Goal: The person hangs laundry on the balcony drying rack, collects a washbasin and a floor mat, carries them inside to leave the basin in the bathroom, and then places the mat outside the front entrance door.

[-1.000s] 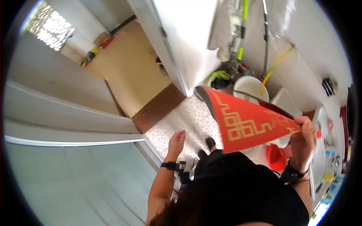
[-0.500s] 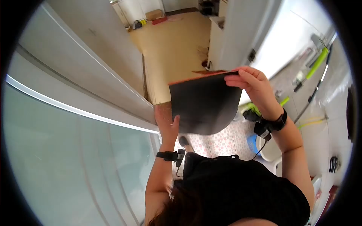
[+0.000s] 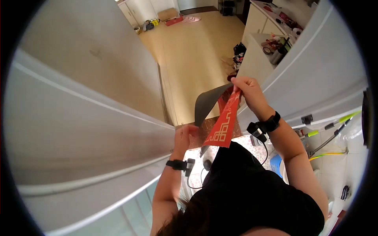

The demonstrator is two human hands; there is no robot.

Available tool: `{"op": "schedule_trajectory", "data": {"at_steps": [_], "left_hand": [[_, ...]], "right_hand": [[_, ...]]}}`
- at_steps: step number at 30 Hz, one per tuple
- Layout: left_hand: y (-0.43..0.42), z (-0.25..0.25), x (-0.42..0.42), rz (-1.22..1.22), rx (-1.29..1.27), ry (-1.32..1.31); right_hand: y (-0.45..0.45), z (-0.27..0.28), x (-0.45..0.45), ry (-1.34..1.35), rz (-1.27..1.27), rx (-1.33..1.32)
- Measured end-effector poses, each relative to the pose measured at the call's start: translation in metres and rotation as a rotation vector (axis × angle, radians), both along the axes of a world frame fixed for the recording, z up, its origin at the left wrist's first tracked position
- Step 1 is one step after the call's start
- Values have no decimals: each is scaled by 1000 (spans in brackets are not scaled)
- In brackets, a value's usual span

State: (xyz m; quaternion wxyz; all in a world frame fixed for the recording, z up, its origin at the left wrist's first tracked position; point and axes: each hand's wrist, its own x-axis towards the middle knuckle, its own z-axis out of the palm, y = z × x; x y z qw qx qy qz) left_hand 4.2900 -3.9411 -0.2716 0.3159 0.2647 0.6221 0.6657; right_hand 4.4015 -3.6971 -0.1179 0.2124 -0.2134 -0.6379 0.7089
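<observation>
From my right hand [image 3: 251,94] hangs a bendy red doormat [image 3: 224,128] with a gold maze-like pattern and a dark grey backing; the fingers and thumb pinch its top corner. The mat is curled, its grey back turned to the left and part of its red face toward me. Close by the mat's left edge, my left hand [image 3: 183,137] is at the edge of the pale door [image 3: 130,106], fingers apart and slightly blurred. Whether it touches the door is unclear. Below the mat runs a brown patterned threshold [image 3: 212,122].
A door frame [image 3: 303,67] rises on the right. Beyond lies a tan floor [image 3: 193,51], with a cluttered cabinet [image 3: 258,49] at its right and pink slippers [image 3: 191,19] far off. Green-handled poles [image 3: 330,129] lean at right, near a blue bucket [image 3: 277,164].
I have moved forward into the doorway. The mat has turned and curled, so its red patterned face now shows. My right hand keeps its corner; the left has shifted right.
</observation>
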Motion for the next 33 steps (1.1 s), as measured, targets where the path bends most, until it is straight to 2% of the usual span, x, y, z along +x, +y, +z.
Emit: {"op": "schedule_trajectory", "data": {"at_steps": [1, 2, 4, 5, 6, 8, 10, 12, 15, 18, 20, 22, 23, 24, 26, 27, 28, 31, 33], "left_hand": [[17, -10, -25, -115, -99, 79], [33, -20, -39, -110, -106, 81], [65, -25, -70, -45, -262, 249], [76, -28, -93, -158, -483, 214], [87, -42, -88, -141, -485, 195], [118, -52, -100, 51, -580, -455], [144, -57, -117, 149, -436, -834], [165, -114, -179, -3, -153, -995], [214, -32, -243, 155, -3, -850], [254, 32, -310, 218, 113, -763], [283, 47, -363, 163, 192, -815], [332, 40, -430, 102, 242, -901], [350, 25, -470, -25, 268, -931], [374, 36, -490, -51, 266, -938], [423, 65, -516, -59, 282, -914], [441, 62, -532, -182, 373, -999], [459, 90, -537, -160, 311, -1028], [531, 98, -579, -337, 264, -1132], [570, 104, -598, -428, 280, -1018]], "right_hand": [[9, -2, -15, 4, 31, 29], [20, -4, -31, 10, 66, 58], [41, -10, -69, 20, 81, 62], [54, -8, -87, -22, 103, 82], [60, -11, -93, -91, 145, 107], [79, -3, -116, -74, 172, 82], [99, 5, -142, -18, 287, 171], [117, 25, -177, -20, 265, 174], [165, 63, -222, -14, 204, 222], [224, 70, -249, -5, 156, 260], [265, 57, -262, -18, 133, 255], [311, 49, -282, -70, 46, 137], [323, 47, -293, -69, 28, 144], [337, 48, -307, -99, 9, 196], [370, 54, -331, -159, -25, 276], [379, 57, -326, -190, 3, 308], [393, 56, -337, -227, 42, 356], [438, 58, -356, -340, -17, 347], [464, 55, -368, -474, -48, 368]]}}
